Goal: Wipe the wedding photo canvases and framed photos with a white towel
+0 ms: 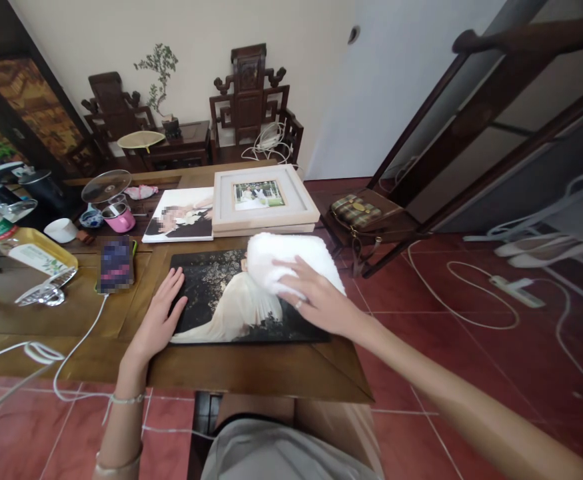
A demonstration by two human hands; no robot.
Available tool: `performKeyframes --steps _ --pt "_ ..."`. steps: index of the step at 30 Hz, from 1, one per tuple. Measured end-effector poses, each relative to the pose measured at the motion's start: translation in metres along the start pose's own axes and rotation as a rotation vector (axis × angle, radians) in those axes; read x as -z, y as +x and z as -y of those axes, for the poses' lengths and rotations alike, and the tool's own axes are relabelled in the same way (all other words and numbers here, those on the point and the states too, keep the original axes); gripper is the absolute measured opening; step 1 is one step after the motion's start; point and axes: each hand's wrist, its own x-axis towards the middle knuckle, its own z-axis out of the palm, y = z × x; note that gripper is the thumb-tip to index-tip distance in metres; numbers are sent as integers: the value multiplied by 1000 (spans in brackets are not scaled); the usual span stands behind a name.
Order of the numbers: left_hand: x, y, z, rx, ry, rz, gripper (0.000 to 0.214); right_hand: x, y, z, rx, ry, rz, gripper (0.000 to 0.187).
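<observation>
Your left hand (158, 320) lies flat, grip released, on the left edge of the dark photo print (231, 313) on the bench (271, 373). Your right hand (316, 300) presses a white cloth (281, 257) onto its upper right, fingers spread, not clenched.

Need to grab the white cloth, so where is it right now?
In the head view, the white cloth lies under the right hand, on the far right corner of the dark photo print, near the framed picture.
</observation>
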Motion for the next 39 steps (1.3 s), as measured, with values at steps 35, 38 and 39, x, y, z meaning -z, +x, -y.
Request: performKeyframes --steps 35,38,39 --pt "-1 -1 0 -10 1 -3 50 -4 27 4 14 19 44 25" --pt "-1 0 0 -3 1 1 50 -8 0 34 38 49 105 25" --pt "-1 0 -1 -2 2 1 50 -8 -9 44 49 61 121 24"
